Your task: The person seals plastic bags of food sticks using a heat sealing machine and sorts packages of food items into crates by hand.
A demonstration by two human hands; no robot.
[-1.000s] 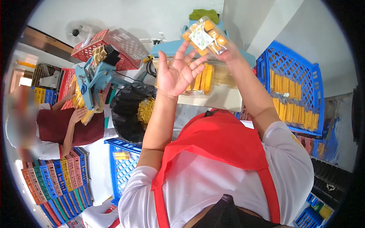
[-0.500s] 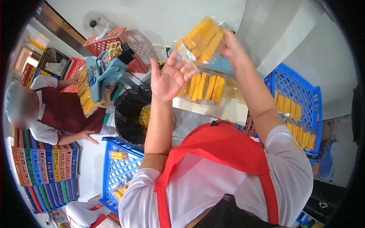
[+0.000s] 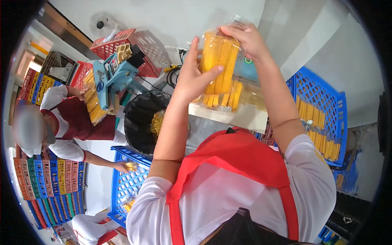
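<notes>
A clear plastic pack of thick yellow sticks (image 3: 219, 61) hangs upright in front of me, held between both hands. My left hand (image 3: 195, 79) grips its left side, with the thumb across the front and the fingers behind. At the top right corner, my right hand (image 3: 248, 41) pinches the loose plastic. Just below, a second pack of yellow sticks (image 3: 234, 98) lies on the pale bench (image 3: 228, 116), partly covered by the held pack. Behind my right hand shows part of a light-blue machine (image 3: 248, 72).
A black-lined bin (image 3: 136, 116) with yellow scraps stands to the left. Blue crates with packs stand at right (image 3: 341, 118) and lower left (image 3: 116, 192). At left, a co-worker (image 3: 81, 118) stands by a blue sealing machine (image 3: 116, 75). Stacked crates (image 3: 49, 175) stand behind.
My left hand has gone from open and empty to gripping the pack. The pack has turned more upright and moved slightly lower. The co-worker's hand has reached into the lower-left blue crate.
</notes>
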